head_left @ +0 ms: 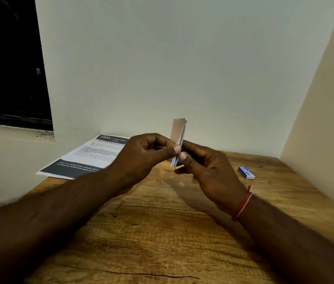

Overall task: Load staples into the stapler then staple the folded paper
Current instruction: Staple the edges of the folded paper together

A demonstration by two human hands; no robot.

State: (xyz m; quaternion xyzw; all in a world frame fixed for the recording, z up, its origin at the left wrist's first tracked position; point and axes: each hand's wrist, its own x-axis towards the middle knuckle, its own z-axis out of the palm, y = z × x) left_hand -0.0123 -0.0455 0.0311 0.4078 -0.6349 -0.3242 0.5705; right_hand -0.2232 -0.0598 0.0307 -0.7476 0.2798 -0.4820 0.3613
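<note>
Head view: both hands are raised above the wooden desk [162, 232], meeting near the middle of the frame. The folded paper [178, 132] stands upright on its edge between them, clear of the desk surface, its upper part rising above the fingertips. The left hand [141, 156] has its grip closed on the paper, thumb pressed against the near face, the other fingers curled behind. The right hand [209, 171] likewise has its grip clamped on the paper's lower part, thumb tip just beside the left thumb tip. A red thread band [242, 203] circles the right wrist.

A small blue and white box [247, 172] lies flat on the desk to the right of the hands, well apart from them; whether it holds staples cannot be told. A small dark blue object shows just below the right hand, mostly hidden; its identity cannot be told. A printed sheet [86, 158] with dark bands lies flat at the desk's far left corner, behind the left hand. A dark window [8, 62] occupies the upper left wall.
</note>
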